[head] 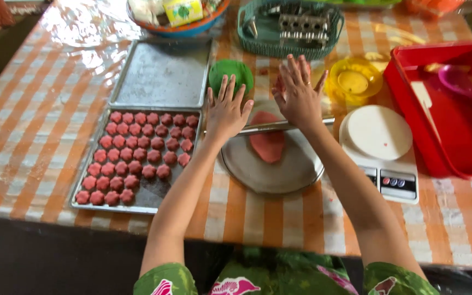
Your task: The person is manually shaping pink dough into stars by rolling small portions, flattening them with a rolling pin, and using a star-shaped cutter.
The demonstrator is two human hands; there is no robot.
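Both hands lie flat, fingers spread, palms pressing a metal roller: left hand near one end, right hand toward the other, so pressure spreads evenly. Under it pink dough lies on a round plate. Beside it, a tray holds flower-shaped pieces. The surface wears orange-checked cloth; a scale stands right.
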